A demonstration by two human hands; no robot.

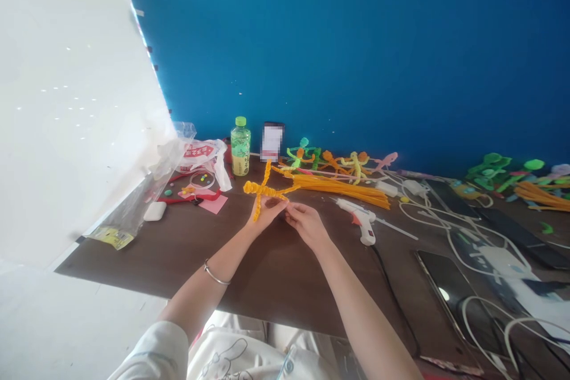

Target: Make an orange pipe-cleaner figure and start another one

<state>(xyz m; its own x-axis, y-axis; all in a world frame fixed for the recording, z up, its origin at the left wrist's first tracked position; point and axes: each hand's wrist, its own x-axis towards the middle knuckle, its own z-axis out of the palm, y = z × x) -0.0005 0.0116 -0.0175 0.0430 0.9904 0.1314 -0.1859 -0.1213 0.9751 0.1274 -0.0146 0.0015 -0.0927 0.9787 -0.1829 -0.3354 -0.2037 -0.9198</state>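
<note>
An orange pipe-cleaner figure (258, 189) with a coiled body and twisted limbs is held over the dark table (285, 273). My left hand (268, 212) is closed on it from below, with limbs sticking out up, down and to the right. My right hand (305, 222) is beside it, thumb and fingers pinched together near the end of a limb; what lies between those fingertips is too small to make out. Behind the hands lies a bundle of orange pipe cleaners (342, 189).
A white glue gun (363, 219) lies right of my hands, its black cord trailing forward. A green-capped bottle (241, 148) and upright phone (272, 141) stand behind. Plastic bags (200, 157) are left; finished figures (356, 166), cables and a tablet (458, 297) are right.
</note>
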